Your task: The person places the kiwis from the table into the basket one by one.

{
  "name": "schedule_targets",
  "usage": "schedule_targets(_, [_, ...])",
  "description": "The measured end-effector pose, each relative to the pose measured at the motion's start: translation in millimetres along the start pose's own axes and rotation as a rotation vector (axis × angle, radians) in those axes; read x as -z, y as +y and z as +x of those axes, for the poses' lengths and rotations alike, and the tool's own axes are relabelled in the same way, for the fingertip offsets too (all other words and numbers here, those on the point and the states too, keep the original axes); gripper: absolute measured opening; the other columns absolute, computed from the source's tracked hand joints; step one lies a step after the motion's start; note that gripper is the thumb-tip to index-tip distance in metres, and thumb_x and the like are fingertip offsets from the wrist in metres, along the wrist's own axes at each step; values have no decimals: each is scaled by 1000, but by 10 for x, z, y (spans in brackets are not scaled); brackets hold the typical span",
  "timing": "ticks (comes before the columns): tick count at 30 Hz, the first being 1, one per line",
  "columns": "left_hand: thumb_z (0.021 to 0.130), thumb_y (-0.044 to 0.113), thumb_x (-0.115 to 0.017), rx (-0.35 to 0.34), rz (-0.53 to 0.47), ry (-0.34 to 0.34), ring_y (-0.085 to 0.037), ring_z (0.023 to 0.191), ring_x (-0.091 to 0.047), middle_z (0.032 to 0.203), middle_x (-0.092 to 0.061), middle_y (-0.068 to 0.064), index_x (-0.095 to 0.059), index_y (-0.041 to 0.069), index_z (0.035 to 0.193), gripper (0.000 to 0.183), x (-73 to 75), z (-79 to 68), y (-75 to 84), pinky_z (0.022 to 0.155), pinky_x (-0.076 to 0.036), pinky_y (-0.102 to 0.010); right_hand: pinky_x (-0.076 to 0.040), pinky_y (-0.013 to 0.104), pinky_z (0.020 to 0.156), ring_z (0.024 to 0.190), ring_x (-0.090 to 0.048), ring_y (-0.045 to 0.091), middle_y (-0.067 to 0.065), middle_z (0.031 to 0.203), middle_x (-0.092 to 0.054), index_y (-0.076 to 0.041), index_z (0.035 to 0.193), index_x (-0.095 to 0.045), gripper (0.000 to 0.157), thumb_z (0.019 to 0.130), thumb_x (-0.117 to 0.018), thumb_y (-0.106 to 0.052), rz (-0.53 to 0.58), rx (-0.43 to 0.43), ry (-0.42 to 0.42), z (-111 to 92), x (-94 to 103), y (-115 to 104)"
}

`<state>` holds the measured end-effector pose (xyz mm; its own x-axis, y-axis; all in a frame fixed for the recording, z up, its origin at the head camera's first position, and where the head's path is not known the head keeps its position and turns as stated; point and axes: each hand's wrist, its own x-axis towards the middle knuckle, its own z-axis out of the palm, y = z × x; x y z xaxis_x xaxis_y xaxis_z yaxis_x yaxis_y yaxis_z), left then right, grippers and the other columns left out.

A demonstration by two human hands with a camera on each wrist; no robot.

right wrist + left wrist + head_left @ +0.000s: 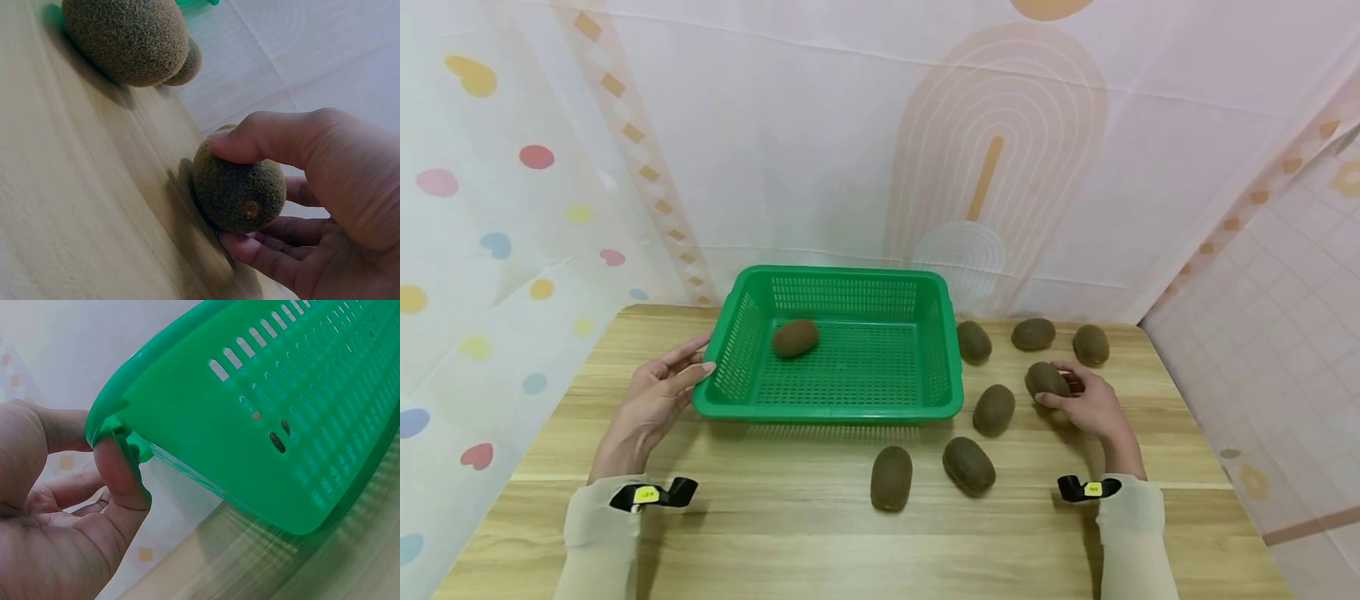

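1. Right hand (1090, 410): its grip held one kiwi (1045, 380), thumb on one side, fingers on the other, spread only as wide as the fruit. Held kiwi was at the right, outside the basket; couldn't tell if it had left the counter (775, 533).
2. Left hand (651, 404): grip pinched the left rim of the green basket (827, 412), thumb and fingers nearly together, just the rim between them.
3. Nearest loose fruit: a single kiwi (994, 410) lay between the held one and the basket, touching neither.
4. Back row, three: a kiwi by the basket's right wall (973, 342), a middle kiwi (1033, 334), a far-right kiwi (1091, 345).
5. Front, two: a kiwi with its end angled toward me (968, 467) and an upright-lying kiwi (891, 478), both clear of the basket's front edge.
6. Done: only one kiwi was inside, the basket kiwi (795, 338), toward the left of the basket floor.
7. Left: seven outside, six loose plus the held one. If all were meant for the basket, I'd have judged it early, one of eight in.
8. Beyond the counter: patterned wall cloth (827, 150).
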<state>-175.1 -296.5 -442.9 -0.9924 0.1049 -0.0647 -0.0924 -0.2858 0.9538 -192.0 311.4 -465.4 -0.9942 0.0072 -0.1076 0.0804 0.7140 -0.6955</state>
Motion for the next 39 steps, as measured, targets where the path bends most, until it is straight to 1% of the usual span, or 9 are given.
schedule_targets(11, [98,3,-68,6,11,8,-4,92,-70,109,-66,3,-43,7,156,62,18,-6,2,80,-62,-17,-48,57,104,128,-54,44,28,143,-56,-6,151,-48,70,93,-76,-33,3,9,11,0,-6,-2])
schedule_targets(17, [98,2,-67,3,6,6,-5,92,-70,109,-67,3,-44,7,155,62,19,3,-4,80,-62,-18,-50,54,101,125,-55,42,26,140,-58,-7,149,-50,68,93,-76,-35,2,21,30,3,-5,-14])
schedule_targets(21, [99,1,-66,-4,-1,-1,-5,93,-70,109,-67,3,-45,7,155,60,28,10,-14,80,-62,-18,-50,50,99,124,-56,40,24,139,-59,-9,148,-52,66,93,-76,-36,-5,38,45,4,-2,-36])
schedule_targets(28, [99,-1,-65,-7,-1,-3,-5,93,-71,108,-68,3,-48,9,153,58,31,9,-16,80,-62,-18,-50,50,99,124,-56,39,22,141,-59,-11,149,-52,65,94,-75,-37,9,78,65,-21,20,-94])
schedule_targets(34, [99,0,-66,-8,1,-6,-6,94,-70,109,-68,3,-49,10,153,57,21,7,-5,80,-62,-18,-52,41,93,119,-60,37,22,141,-60,-10,150,-51,65,95,-74,-35,29,114,91,-35,19,-156])
schedule_targets(37, [99,0,-65,-9,9,-8,-6,94,-70,109,-68,3,-46,9,154,59,24,10,-11,80,-62,-18,-53,37,91,117,-61,35,20,139,-62,-11,149,-51,64,95,-75,-34,36,124,94,-35,8,-184])
schedule_targets(39, [99,0,-66,-12,13,-9,-5,94,-70,109,-68,3,-44,7,155,60,25,18,-14,80,-62,-18,-53,36,90,116,-62,34,20,138,-62,-11,149,-52,63,95,-75,-32,41,139,95,-30,7,-211])
